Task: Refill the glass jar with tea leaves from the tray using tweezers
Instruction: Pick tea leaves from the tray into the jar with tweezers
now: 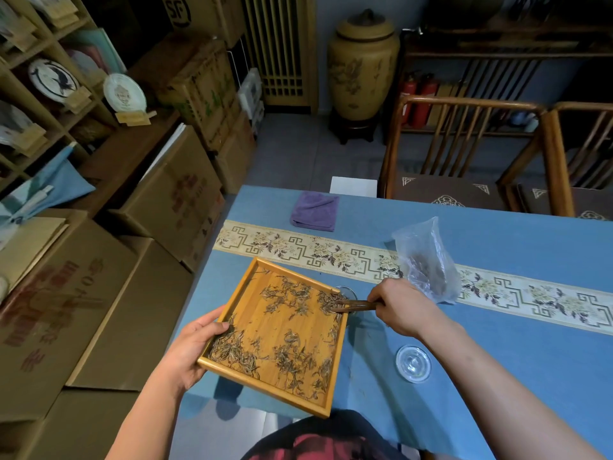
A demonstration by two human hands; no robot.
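tweezers raking tea off a lifted tray

left hand (pixel 190 351) grips the square bamboo tray (pixel 326 403); right hand (pixel 403 307) pinches brown wooden tweezers (pixel 353 306), tips among light, brittle dried tea leaves (pixel 292 298) at the tray's far-right corner, above the mostly hidden clear glass jar (pixel 348 291).

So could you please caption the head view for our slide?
Left hand tilts the tray; right hand works tweezers through tea leaves.

A folded purple cloth (pixel 314 210) lies on the blue table (pixel 497 343), near a plastic bag (pixel 426 257).
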